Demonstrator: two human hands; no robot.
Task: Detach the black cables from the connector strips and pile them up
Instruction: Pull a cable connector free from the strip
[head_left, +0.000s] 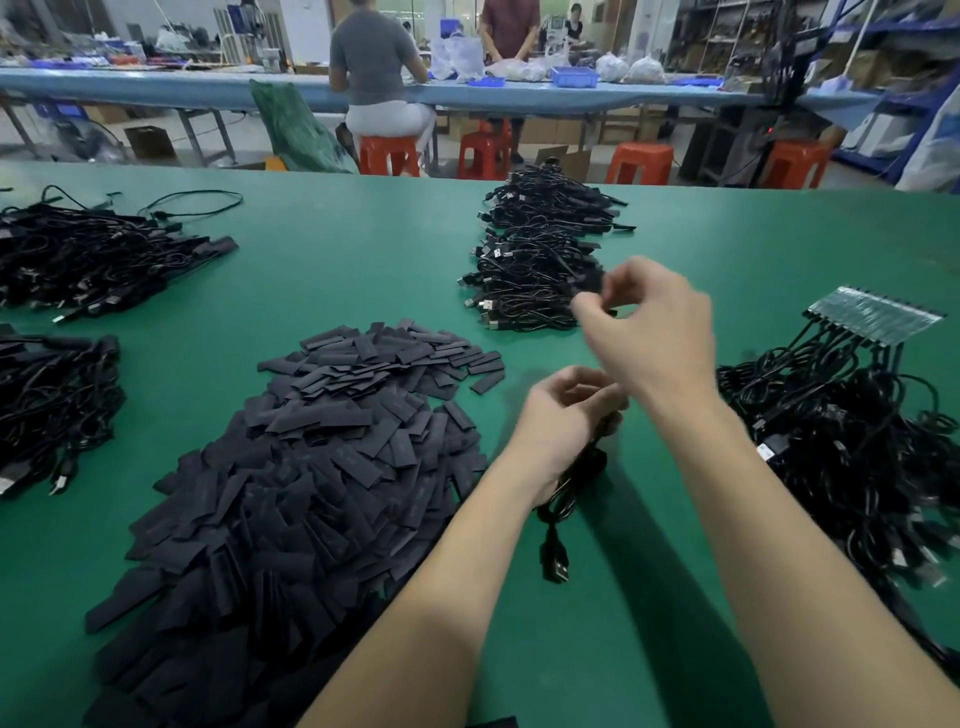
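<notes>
**Keep the loose cable gathered while the free hand moves toward the stack**

At the left edge of the frame lie two heaps of black cables (78, 260) on the green worktop (337, 249). Lower centre spreads a wide mound of flat, dark grey rectangular sleeves (311, 467). Just right of it, the left hand (566, 415) curls round a bundled black cable with a USB plug (558, 551) that dangles below the wrist, the plug near the worktop. Above it, the right hand (644, 332) is blurred; thumb and forefinger look pinched together, but whether they hold anything I cannot tell. Behind it, upper centre, sits the neat pile of detached black cables (535, 270). At the right edge a clear plastic connector strip (872, 314) is fixed to a row of cables above a tangled heap.

The step looks like laying the freed cable on the centre pile. It is best kept coiled in the left hand's grip, plug pointing the same way as the others, so the stack stays tidy.
</notes>
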